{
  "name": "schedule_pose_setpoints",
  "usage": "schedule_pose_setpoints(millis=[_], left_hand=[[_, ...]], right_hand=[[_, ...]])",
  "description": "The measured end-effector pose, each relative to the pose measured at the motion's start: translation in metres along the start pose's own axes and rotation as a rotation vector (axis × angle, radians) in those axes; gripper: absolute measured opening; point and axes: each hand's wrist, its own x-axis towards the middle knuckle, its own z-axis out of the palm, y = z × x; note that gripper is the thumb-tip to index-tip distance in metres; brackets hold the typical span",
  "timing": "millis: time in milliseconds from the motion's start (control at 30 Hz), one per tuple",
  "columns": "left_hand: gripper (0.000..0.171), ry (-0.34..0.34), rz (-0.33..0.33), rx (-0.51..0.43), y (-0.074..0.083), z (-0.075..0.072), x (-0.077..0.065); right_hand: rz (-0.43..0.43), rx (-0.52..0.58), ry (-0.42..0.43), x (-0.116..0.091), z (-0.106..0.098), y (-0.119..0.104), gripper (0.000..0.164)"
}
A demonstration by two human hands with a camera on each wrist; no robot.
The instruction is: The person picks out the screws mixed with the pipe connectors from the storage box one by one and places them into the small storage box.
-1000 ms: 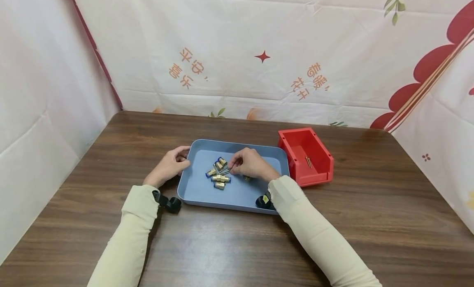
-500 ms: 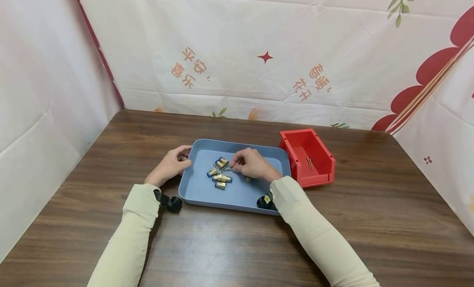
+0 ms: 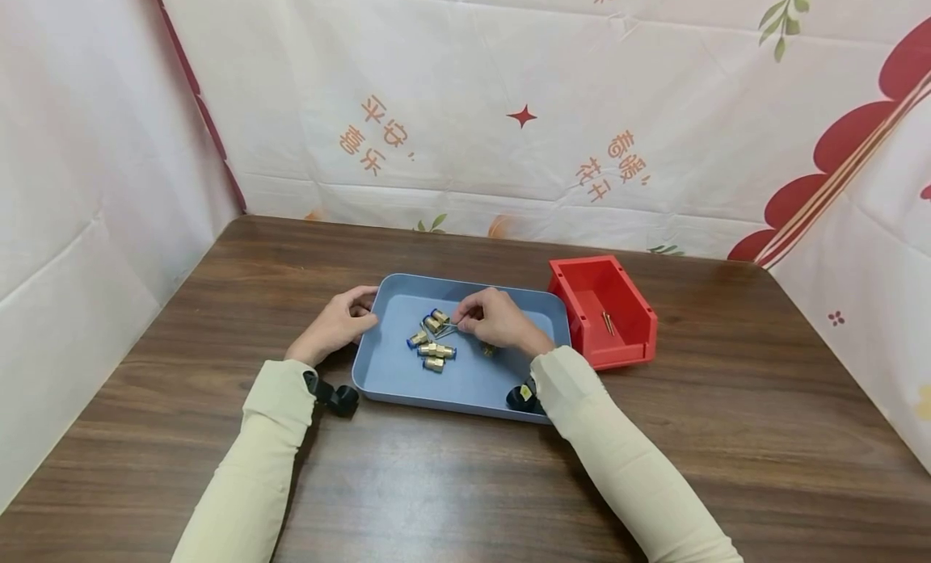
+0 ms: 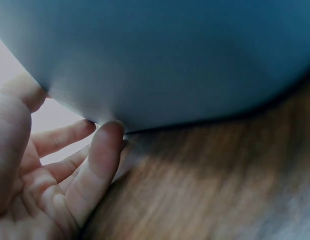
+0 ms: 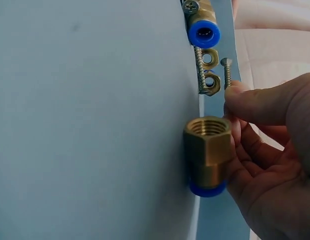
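Observation:
My right hand (image 3: 496,319) pinches a small silver screw (image 5: 227,72) upright between thumb and fingers, over the blue tray (image 3: 396,385). Left of these fingers lies a loose pile of brass push-in fittings (image 3: 436,350) with blue collars, several loose screws (image 5: 201,70) among them. One more brass fitting (image 5: 209,150) stands close by the right hand, threaded opening up in the right wrist view. At the tray's left edge, my left hand (image 3: 333,325) holds the rim, thumb and fingers spread along it; some of its fingers are hidden in the head view.
A red plastic bin (image 3: 621,356) stands against the tray's right side, with a few gold-coloured screws (image 3: 608,324) inside. All of it rests on a brown wooden table (image 3: 407,482). A printed white cloth (image 3: 451,143) hangs behind the table's far edge.
The head view shifts slightly. Both hands stay in about the same places, the right hand's fingertips beside the pile of fittings and screws.

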Motion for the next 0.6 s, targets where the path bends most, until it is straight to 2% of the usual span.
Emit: schedule_pose_setpoints(millis=[300,600], left_hand=[[0.055,0.004,0.005,-0.005,0.0,0.0,0.0],[0.055,0.007,0.007,-0.003,0.0,0.0,0.0]], right_hand=[[-0.027,0.015,0.048,-0.004,-0.01,-0.005,0.013],[0.005,0.016,0.066,-0.011,-0.026,-0.006,0.015]])
